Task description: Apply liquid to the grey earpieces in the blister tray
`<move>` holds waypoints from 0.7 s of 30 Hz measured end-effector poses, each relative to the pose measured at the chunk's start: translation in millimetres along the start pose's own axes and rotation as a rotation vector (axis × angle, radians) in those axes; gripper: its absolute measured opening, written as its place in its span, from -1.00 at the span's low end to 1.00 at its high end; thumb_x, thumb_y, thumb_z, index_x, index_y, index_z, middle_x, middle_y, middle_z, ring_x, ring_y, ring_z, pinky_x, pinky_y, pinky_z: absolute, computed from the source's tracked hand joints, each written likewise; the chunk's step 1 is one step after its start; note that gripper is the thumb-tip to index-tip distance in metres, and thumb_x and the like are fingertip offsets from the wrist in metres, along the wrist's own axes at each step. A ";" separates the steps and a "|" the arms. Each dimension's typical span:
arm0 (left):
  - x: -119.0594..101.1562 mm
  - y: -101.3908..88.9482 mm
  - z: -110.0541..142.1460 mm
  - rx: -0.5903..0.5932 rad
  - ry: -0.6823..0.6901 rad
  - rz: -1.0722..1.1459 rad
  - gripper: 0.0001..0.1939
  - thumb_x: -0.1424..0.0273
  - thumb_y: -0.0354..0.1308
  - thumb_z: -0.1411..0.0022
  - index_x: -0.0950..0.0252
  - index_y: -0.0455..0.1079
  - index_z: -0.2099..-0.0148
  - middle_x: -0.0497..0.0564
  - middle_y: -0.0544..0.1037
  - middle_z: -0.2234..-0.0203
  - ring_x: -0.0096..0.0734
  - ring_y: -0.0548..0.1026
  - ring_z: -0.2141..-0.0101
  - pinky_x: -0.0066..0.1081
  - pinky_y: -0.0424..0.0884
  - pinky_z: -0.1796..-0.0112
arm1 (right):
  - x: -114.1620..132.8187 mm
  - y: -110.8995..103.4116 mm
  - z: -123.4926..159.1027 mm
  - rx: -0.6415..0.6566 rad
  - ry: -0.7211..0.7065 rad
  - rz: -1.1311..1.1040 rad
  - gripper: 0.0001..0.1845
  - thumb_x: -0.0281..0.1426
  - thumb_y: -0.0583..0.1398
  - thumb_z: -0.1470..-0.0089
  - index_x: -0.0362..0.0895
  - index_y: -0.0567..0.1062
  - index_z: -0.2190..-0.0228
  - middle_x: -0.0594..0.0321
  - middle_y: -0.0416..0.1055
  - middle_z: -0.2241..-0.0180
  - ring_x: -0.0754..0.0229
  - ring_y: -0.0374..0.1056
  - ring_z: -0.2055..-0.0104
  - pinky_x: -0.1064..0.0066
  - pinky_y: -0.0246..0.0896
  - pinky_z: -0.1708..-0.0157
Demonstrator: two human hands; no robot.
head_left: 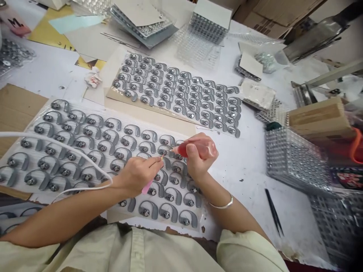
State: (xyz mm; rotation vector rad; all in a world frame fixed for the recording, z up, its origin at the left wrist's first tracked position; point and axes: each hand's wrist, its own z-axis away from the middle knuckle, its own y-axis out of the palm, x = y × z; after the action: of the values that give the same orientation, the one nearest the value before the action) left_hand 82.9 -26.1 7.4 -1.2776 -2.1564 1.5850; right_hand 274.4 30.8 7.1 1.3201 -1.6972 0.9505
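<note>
my left hand and right hand meet over the near sheet of grey ear-hook pieces, which lies right in front of me, every row filled. beyond it, the second sheet of the same pieces on its pale card is filled too. the rows look so alike from up here that i can't tell which pieces have been worked on and which haven't; any thin line of liquid would be too small to see. my left fingers are closed narrow in a pinch around a pink-handled pick, its fine yellowish tip reaching down to one grey ear-hook piece near the far edge of the sheet. my right fingers wrap firmly around a red squeeze bulb, and its thin nozzle points at that same piece, right beside the pick's tip. a white cable runs across my left forearm, black tweezers lie on the table to my right, and stacks of clear dimpled trays sit past them.
</note>
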 end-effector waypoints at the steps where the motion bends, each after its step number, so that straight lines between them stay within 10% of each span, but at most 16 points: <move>1: -0.4 -0.3 -0.7 0.011 -0.006 -0.006 -0.74 0.56 -0.05 -0.23 0.41 0.37 0.07 0.13 0.57 0.15 -0.41 0.57 0.38 -0.48 0.46 0.47 | 0.2 -0.6 0.7 0.013 -0.032 0.028 -0.75 -0.16 0.26 0.04 -0.08 0.43 0.46 0.30 0.34 0.53 0.26 0.32 0.56 0.36 0.22 0.58; 21: -4.9 5.0 0.4 0.196 -0.065 -0.024 -0.76 0.58 -0.03 -0.19 0.38 0.34 0.10 0.20 0.53 0.23 -0.31 0.54 0.35 -0.40 0.46 0.40 | -2.0 4.7 6.6 0.195 -0.208 0.167 -0.80 -0.26 0.28 0.06 -0.07 0.42 0.39 0.30 0.37 0.53 0.24 0.29 0.55 0.31 0.26 0.55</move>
State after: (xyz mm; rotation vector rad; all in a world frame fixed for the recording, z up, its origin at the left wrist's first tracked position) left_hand 88.4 -29.5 4.6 -1.1513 -1.9855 1.8000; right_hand 269.3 26.5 2.0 1.4634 -1.9365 1.1318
